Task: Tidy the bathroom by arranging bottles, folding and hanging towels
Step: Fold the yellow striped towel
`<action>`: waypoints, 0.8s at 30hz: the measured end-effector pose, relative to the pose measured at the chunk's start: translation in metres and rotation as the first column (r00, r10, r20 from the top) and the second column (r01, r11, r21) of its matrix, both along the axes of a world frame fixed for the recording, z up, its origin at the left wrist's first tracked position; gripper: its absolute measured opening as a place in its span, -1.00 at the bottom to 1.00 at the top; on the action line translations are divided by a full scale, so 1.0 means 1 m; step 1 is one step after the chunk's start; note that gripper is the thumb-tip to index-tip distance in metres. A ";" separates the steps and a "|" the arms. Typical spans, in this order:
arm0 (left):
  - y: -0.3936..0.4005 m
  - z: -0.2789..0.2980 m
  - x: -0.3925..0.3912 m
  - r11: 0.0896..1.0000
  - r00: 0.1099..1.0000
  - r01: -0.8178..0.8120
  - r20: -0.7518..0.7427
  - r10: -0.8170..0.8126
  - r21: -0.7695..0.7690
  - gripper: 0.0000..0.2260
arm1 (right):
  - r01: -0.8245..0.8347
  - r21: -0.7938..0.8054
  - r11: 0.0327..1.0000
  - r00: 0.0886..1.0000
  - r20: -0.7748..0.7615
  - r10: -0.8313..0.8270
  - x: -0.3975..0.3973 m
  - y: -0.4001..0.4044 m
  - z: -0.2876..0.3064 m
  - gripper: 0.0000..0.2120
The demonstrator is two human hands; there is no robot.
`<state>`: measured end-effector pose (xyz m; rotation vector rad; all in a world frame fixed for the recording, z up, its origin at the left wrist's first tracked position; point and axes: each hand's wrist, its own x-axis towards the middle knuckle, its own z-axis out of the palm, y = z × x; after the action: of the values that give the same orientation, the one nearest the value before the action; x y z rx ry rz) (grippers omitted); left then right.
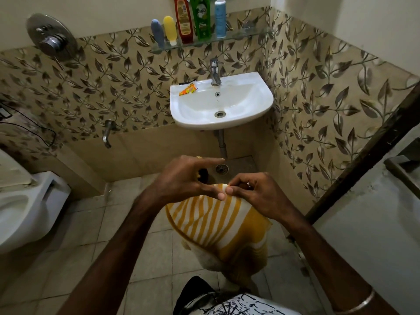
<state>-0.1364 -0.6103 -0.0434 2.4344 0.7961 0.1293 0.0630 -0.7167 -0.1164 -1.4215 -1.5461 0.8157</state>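
Head view. Both hands were raised in the near centre of the bathroom, holding a yellow and white striped towel [216, 226] that hung down in front of the person, clear of the tiled floor [79, 253]. The right hand [256, 194] had its fingers curled and pinched the towel's top edge. The left hand [184, 178] pinched the same top edge with its thumb just beside the right hand's fingertips, while its forefinger pointed out straight to the right. A bangle [356, 303] sat on the right forearm.

Beyond the hands, a white sink [256, 103] was fixed to the far wall with a tap [214, 72] at its back, and a small orange packet [188, 90] lay on its left rim. A floor drain [221, 168] showed below the sink, partly hidden by the left forefinger. Above the sink, a glass shelf [238, 36] carried five bottles [202, 17] in a row: grey, yellow, red, green and blue-white. A round chrome shower control [50, 38] was mounted on the far left wall, with a spout [106, 135] lower down. A toilet [20, 201] stood at the left edge. A dark door frame [363, 155] ran along the right side.
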 end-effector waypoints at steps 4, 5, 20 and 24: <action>-0.009 -0.008 0.018 0.998 0.996 0.069 -0.050 -0.070 -0.015 -0.51 | -0.001 0.048 0.999 1.000 0.013 0.000 -0.003 -0.002 0.002 -0.87; -0.008 -0.011 0.020 0.998 0.998 0.060 -0.033 -0.060 0.012 -0.60 | 0.009 0.038 0.999 1.000 0.000 -0.009 -0.001 -0.002 0.002 -0.88; -0.002 -0.003 0.004 0.960 0.990 -0.070 0.136 0.034 0.270 -0.88 | 0.007 -0.319 0.948 1.000 0.023 0.000 0.031 -0.006 -0.010 -0.89; 0.003 0.003 -0.005 0.951 0.986 -0.108 0.154 0.065 0.291 -0.89 | 0.064 -0.207 0.976 0.998 0.034 -0.058 0.031 -0.009 -0.007 -0.86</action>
<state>-0.1419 -0.6070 -0.0402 2.6334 0.8716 0.4854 0.0936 -0.7256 -0.1236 -1.6297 -1.4635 0.9460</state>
